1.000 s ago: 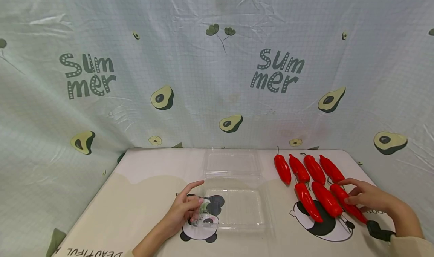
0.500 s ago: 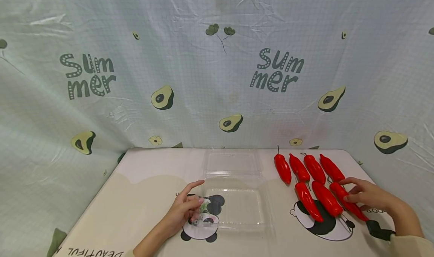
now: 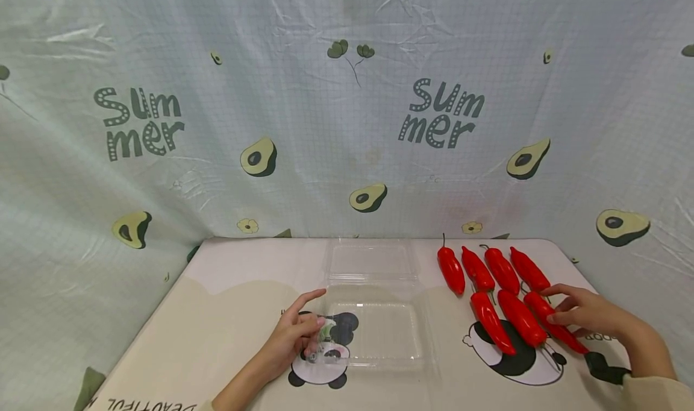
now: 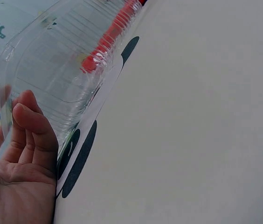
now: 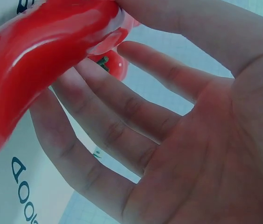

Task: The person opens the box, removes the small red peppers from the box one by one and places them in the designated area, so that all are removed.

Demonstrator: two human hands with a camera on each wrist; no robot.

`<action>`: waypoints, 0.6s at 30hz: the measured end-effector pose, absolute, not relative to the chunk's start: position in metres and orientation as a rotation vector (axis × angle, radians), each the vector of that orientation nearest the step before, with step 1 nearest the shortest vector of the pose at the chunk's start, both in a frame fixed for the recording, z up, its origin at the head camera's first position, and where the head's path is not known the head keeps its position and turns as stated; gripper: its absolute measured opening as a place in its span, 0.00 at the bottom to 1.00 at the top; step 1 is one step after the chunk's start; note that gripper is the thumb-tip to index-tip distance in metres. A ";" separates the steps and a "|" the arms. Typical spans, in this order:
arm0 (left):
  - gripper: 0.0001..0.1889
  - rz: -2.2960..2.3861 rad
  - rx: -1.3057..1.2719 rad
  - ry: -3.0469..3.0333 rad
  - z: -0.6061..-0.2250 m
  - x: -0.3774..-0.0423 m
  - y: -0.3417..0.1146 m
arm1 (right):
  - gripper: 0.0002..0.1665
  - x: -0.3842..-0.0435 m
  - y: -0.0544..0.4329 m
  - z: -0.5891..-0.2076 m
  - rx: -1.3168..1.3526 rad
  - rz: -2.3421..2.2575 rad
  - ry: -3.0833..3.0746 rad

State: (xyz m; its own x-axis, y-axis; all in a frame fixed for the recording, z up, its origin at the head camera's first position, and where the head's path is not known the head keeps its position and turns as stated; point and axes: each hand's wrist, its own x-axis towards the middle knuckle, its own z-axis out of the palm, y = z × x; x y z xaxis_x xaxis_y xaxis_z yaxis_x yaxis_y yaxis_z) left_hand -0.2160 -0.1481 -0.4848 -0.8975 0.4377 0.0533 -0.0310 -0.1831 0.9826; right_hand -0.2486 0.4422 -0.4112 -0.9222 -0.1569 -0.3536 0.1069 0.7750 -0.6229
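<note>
A clear plastic clamshell container (image 3: 382, 332) lies with its lid (image 3: 371, 260) folded back, away from me. My left hand (image 3: 287, 341) holds its left side, with the index finger stretched along the rim; in the left wrist view the fingers (image 4: 36, 123) sit around the clear wall (image 4: 52, 84). On the right, my right hand (image 3: 593, 314) pinches the front-right red chili pepper (image 3: 561, 329), which still lies on the table. From the right wrist, the thumb touches one side of this glossy pepper (image 5: 38, 56) and the fingers reach its other side.
Several other red peppers lie close together: a back row (image 3: 477, 269) and, nearer me, a curved one (image 3: 493, 323) and a thick one (image 3: 523, 320). A panda-printed cloth (image 3: 233, 314) covers the table. An avocado-print curtain (image 3: 303, 122) hangs behind and at both sides.
The pepper under my right hand has turned slightly, its far end shifting a little left. My left hand and the container have stayed in place.
</note>
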 end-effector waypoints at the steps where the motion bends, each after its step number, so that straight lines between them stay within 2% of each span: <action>1: 0.36 2.153 0.472 1.774 -0.485 -0.216 -0.148 | 0.42 -0.249 0.442 -0.411 -0.035 -0.932 2.584; 18: 0.37 2.150 0.480 1.784 -0.484 -0.215 -0.147 | 0.38 -0.250 0.443 -0.410 -0.025 -0.882 2.605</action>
